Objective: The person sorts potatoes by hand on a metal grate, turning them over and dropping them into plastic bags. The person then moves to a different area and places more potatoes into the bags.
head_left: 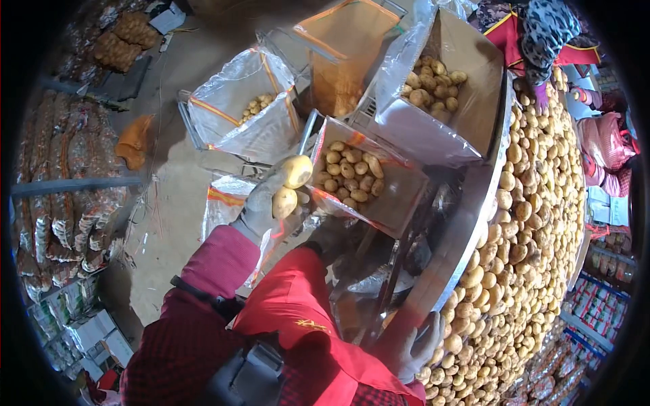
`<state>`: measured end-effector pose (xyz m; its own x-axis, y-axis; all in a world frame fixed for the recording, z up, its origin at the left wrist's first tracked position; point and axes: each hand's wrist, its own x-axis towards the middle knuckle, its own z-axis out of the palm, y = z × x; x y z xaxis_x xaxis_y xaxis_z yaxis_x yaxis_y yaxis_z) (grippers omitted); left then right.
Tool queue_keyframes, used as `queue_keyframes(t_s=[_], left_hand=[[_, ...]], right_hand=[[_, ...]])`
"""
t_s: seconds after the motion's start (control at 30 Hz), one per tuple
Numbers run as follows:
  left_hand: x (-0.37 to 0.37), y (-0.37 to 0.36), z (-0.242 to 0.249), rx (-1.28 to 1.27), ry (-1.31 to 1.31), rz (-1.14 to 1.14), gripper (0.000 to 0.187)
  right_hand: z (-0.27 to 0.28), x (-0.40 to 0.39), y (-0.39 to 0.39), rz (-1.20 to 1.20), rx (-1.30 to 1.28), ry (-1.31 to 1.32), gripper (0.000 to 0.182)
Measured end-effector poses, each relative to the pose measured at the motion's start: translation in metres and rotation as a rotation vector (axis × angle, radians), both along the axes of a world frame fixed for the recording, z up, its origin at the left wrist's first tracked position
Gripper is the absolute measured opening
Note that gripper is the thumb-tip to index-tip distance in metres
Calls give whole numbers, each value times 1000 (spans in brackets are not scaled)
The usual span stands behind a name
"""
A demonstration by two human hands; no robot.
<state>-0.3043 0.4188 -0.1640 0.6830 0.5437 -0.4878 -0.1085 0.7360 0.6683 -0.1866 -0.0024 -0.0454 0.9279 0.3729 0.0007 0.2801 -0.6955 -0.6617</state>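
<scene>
My left hand [267, 203], in a grey glove, is raised over the lined boxes and grips two potatoes [290, 186], one above the other. Right beside them is a plastic-lined box [399, 203] holding several small potatoes. My right hand [416, 345], also gloved, rests at the near edge of the long sorting table [467, 223], touching the heap of potatoes [535, 223] piled on it. Red sleeves cover both my arms.
More lined boxes stand beyond: one with potatoes [433, 84] at the top, another [244, 108] to the left, and an orange mesh sack [345, 47]. Another person [542, 40] works at the table's far end. Filled net sacks [68, 183] line the left floor.
</scene>
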Motion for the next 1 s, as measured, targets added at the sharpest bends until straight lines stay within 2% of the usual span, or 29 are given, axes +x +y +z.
queue_keyframes(t_s=[0.2, 0.27, 0.33, 0.4, 0.43, 0.47, 0.53, 0.57, 0.6, 0.67, 0.77, 0.8, 0.83, 0.87, 0.93, 0.97, 1.0], left_hand=[[37, 9, 4, 2, -59, -62, 64], [51, 8, 10, 36, -175, -104, 64], [63, 12, 0, 98, -146, -134, 64], [75, 15, 5, 372, 31, -327, 65], [85, 18, 6, 68, 116, -288, 60], [93, 19, 1, 65, 118, -297, 60], [105, 16, -15, 318, 362, -320, 55], [110, 11, -13, 344, 405, -276, 53], [114, 9, -10, 344, 401, -281, 53], [115, 11, 2, -38, 218, -256, 57], [114, -3, 14, -86, 76, -246, 59], [118, -9, 17, -93, 20, -225, 61], [119, -12, 15, 1, -36, -251, 63], [120, -11, 2, -2, -45, -264, 63], [125, -10, -27, 882, -138, -487, 67], [134, -20, -2, 370, -217, -431, 70], [142, -22, 1, 372, -233, -441, 70]], right_hand=[[-6, 1, -8, -6, -27, 24, 59], [-7, 0, -9, -55, 92, 98, 59], [-4, 2, -11, -46, 41, 70, 59], [0, 3, -5, -16, 9, 60, 55], [3, 5, -1, -30, -31, 42, 51], [9, 6, 6, -38, -33, 46, 51], [19, 8, 14, -9, -51, 114, 51], [19, 8, 10, -16, -54, 113, 51], [17, 8, 6, 56, -131, 29, 55], [14, 7, 1, 119, -208, -52, 59], [14, 12, 3, 84, -129, -42, 56], [19, 16, 8, 216, -172, -191, 56], [23, 19, 12, 346, -219, -340, 55], [25, 17, 15, 333, -227, -346, 55], [30, 13, 21, 216, -67, -172, 55], [35, 19, 23, 278, -122, -254, 55], [45, 24, 30, 331, -118, -319, 56]])
